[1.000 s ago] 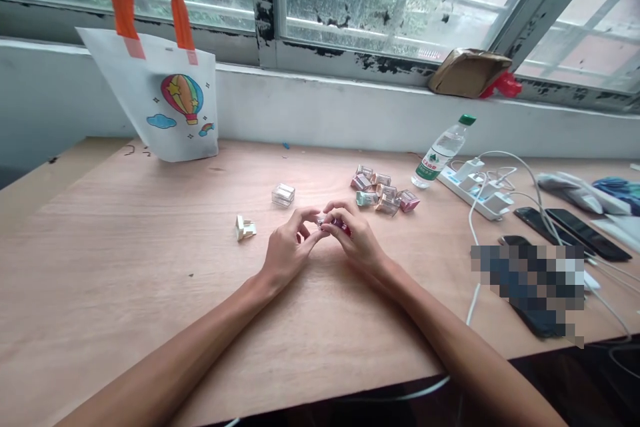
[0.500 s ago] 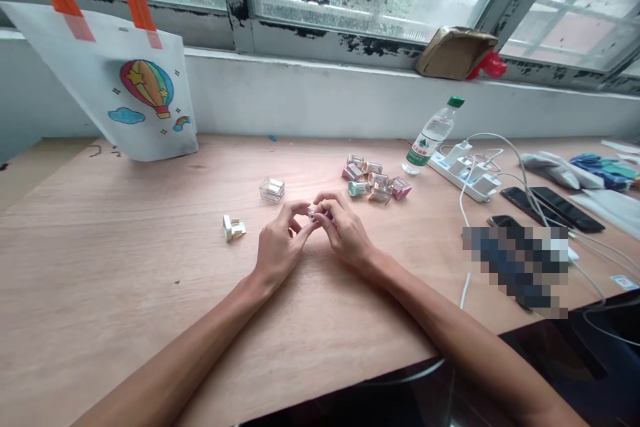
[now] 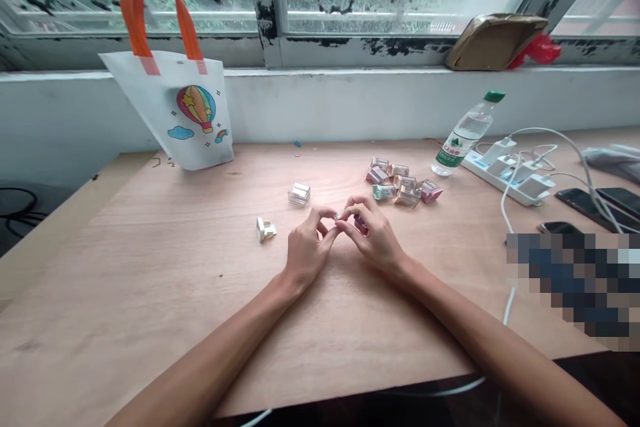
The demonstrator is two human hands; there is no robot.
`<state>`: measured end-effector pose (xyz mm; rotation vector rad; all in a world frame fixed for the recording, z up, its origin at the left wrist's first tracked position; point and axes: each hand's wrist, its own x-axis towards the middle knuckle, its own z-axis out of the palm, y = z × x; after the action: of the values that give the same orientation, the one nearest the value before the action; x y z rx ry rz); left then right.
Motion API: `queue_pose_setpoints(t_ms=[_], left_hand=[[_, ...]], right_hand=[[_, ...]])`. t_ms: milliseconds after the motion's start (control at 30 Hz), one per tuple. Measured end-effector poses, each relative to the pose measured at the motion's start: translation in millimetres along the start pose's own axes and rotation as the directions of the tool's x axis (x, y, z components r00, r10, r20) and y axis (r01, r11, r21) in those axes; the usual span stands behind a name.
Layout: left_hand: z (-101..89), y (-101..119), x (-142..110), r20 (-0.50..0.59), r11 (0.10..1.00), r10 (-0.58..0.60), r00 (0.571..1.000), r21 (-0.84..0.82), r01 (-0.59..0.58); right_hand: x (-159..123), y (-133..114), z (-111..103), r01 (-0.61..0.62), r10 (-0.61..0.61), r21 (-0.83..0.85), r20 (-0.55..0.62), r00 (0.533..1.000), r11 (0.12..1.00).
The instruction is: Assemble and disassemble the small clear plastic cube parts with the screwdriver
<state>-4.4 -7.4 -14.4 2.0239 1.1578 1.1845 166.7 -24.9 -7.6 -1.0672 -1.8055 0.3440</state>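
Both my hands meet at the middle of the wooden table [image 3: 150, 267]. My left hand [image 3: 306, 248] and my right hand [image 3: 376, 235] pinch one small clear box with something pink inside [image 3: 359, 224], fingertips touching around it. An empty clear box [image 3: 299, 193] lies just beyond my left hand. A small white folded piece [image 3: 265, 229] sits to its left. Several small clear boxes with coloured contents [image 3: 403, 188] are heaped behind my right hand.
A white tote bag with orange handles [image 3: 175, 110] stands at the back left. A water bottle [image 3: 465, 135] lies by a power strip with chargers and cables [image 3: 515, 177]. Phones [image 3: 595, 203] lie at the right. A brown packet [image 3: 493, 41] rests on the window sill.
My hands stay together on the small box, with only slight finger movement. The view has swung, so everything sits further right than half a second ago.
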Motion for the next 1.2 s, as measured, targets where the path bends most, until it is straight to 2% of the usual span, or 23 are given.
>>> queue_pose_setpoints(t_ms=[200,367,600,633,700,767,833,900,1000,1100,1200], left_hand=[[0.5,1.6,1.0,0.0,1.0,0.011,1.0,-0.011,-0.011],[0.7,3.0,0.1,-0.004,0.999,0.023,1.0,-0.035,-0.023],[0.2,2.9,0.6,-0.018,0.997,0.007,1.0,-0.082,-0.009],[0.0,2.8,1.3,-0.022,0.995,-0.011,1.0,-0.098,0.009],[-0.3,2.5,3.2,-0.041,0.989,-0.057,0.998,-0.137,0.051],[-0.4,1.9,5.2,-0.058,0.98,-0.102,0.993,-0.176,0.091],[-0.4,1.4,7.0,-0.06,0.972,-0.13,0.99,-0.205,0.115],[-0.4,1.0,8.4,-0.059,0.966,-0.144,0.988,-0.224,0.127],[-0.4,0.6,9.4,-0.051,0.959,-0.156,0.986,-0.248,0.139],[-0.7,0.5,9.4,-0.014,0.952,-0.14,0.99,-0.276,0.13],[-1.6,1.8,8.5,0.015,0.948,-0.138,0.99,-0.286,0.137]], right_hand=[[-1.2,-1.3,-1.1,-0.019,0.019,-0.006,-0.02,1.0,1.0],[-0.4,0.4,-3.4,-0.011,0.015,0.065,-0.058,0.998,0.998],[3.0,4.1,-8.0,-0.025,0.028,0.091,-0.036,0.999,0.996],[3.8,5.7,-12.2,-0.027,0.029,0.072,-0.029,0.999,0.997],[5.6,10.9,-23.9,-0.065,0.065,-0.004,0.079,0.995,0.998],[7.0,18.9,-37.9,-0.111,0.144,-0.141,0.256,0.956,0.984],[8.3,28.7,-51.6,-0.124,0.214,-0.234,0.413,0.885,0.964],[9.5,38.1,-63.0,-0.164,0.251,-0.208,0.522,0.815,0.964],[11.5,47.9,-73.1,-0.304,0.28,-0.077,0.643,0.713,0.949],[12.9,50.2,-74.0,-0.324,0.258,-0.032,0.681,0.686,0.946],[13.1,47.7,-69.9,-0.26,0.236,-0.066,0.671,0.703,0.963]])
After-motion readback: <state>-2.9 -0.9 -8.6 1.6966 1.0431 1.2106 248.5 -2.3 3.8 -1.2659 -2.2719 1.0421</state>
